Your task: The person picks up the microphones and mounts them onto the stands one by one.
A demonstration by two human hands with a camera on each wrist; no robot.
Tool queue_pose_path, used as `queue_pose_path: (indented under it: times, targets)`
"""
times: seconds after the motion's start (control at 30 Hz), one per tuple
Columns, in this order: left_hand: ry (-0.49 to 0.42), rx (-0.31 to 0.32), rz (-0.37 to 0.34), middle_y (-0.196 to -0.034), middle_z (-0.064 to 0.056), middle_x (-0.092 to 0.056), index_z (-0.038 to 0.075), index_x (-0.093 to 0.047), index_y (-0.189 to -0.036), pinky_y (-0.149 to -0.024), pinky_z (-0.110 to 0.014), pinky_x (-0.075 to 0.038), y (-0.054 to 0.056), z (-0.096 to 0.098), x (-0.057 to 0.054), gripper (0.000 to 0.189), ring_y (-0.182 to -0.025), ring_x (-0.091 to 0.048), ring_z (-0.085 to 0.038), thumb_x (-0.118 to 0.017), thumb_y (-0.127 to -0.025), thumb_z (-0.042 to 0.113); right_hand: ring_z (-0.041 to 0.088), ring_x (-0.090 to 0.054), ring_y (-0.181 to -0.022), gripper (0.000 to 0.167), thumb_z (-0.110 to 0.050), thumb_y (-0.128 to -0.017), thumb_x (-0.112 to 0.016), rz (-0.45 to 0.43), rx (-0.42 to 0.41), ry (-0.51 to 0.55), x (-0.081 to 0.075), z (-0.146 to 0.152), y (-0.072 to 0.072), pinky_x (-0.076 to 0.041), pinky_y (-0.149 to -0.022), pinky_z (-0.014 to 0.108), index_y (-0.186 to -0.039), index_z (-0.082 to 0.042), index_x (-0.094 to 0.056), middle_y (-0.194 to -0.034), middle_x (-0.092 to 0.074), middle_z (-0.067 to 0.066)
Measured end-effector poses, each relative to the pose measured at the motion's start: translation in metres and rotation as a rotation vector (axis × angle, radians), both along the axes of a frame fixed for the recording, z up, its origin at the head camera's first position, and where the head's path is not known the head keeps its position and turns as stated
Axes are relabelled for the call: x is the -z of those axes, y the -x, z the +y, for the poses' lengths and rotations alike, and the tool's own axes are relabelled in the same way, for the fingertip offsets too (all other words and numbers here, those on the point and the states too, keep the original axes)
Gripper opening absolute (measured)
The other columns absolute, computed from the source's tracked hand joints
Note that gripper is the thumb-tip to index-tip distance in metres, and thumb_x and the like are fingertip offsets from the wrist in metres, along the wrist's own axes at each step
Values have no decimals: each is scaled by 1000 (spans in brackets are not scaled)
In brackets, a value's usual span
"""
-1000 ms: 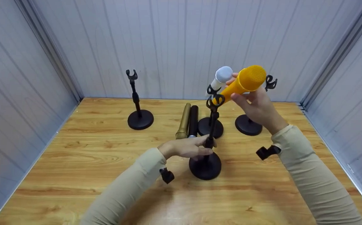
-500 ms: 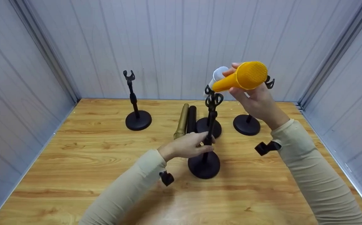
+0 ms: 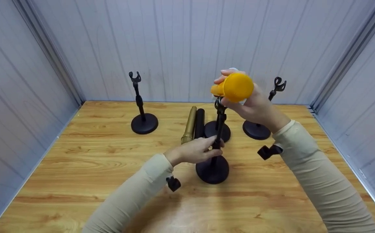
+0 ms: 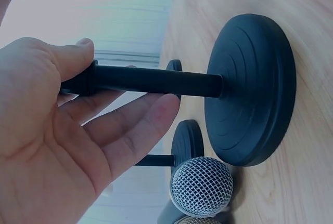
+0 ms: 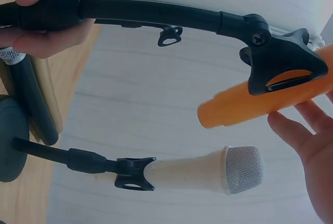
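Observation:
My left hand (image 3: pixel 193 151) holds the pole of the nearest black microphone stand (image 3: pixel 212 171), whose round base is on the table. In the left wrist view, thumb and fingers lie about that pole (image 4: pixel 156 81). Above it, my right hand (image 3: pixel 258 105) grips a yellow-orange microphone (image 3: pixel 238 87), its mesh head towards the head camera. Seen from the right wrist, the microphone's handle (image 5: pixel 244 104) lies at the stand's clip (image 5: pixel 283 63) and overlaps it; whether it sits inside cannot be told. Behind, a white microphone (image 5: pixel 197 174) rests in another stand's clip, mostly hidden by my right hand in the head view.
A gold microphone (image 3: pixel 190 126) and a black microphone (image 3: pixel 200 123) lie side by side on the wooden table (image 3: pixel 109 194). Other stands with bare clips are at the left (image 3: pixel 144 123) and the right (image 3: pixel 257 129). Pale panel walls (image 3: pixel 174 48) enclose the table.
My right hand has moved left with the yellow-orange microphone, bringing it over the near stand's clip and turning its head towards the camera. My left hand stays on the pole.

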State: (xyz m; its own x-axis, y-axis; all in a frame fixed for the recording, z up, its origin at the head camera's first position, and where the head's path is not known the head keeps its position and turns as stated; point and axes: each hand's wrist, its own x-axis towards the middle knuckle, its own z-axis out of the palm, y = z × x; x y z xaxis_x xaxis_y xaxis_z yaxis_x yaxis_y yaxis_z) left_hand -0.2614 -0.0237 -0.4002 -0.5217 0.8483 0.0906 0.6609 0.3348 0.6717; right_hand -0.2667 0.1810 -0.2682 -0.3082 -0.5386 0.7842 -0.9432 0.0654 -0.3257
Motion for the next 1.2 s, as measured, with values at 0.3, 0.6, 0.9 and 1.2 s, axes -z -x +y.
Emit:
queue_pose_path:
  times: [0.3, 0.6, 0.9, 1.2]
  targets:
    - [18, -19, 18, -101, -12, -71, 5, -53, -129, -74, -24, -51, -2, -1, 9, 31, -76, -66, -15, -50, -109, 28, 29, -52, -125, 86, -11, -75, -92, -19, 74, -117, 13, -3, 4, -41, -109, 40, -143, 3, -42, -139, -54, 9]
    - [17, -31, 30, -95, -12, -70, 6, -52, -129, -72, -25, -50, -3, -3, 12, 32, -71, -61, -8, -48, -109, 30, 23, -57, -112, 55, -5, -83, -82, 20, 159, -78, 22, -12, 10, -47, -99, 37, -130, 1, -54, -129, -58, 11]
    - [12, -45, 36, -90, -14, -71, 7, -52, -127, -67, -23, -50, -7, -10, 16, 29, -67, -60, -7, -50, -109, 29, 22, -60, -107, 50, -3, -80, -82, -35, 131, -16, 28, -20, 12, -49, -98, 37, -124, 1, -58, -124, -62, 7]
    - [9, -20, 25, -82, -13, -70, 8, -51, -121, -61, -22, -49, -3, -2, 17, 25, -62, -61, -6, -48, -109, 30, 26, -60, -111, 48, 1, -79, -82, -95, 115, 22, 29, -12, 8, -47, -101, 39, -121, -1, -60, -124, -62, 2]
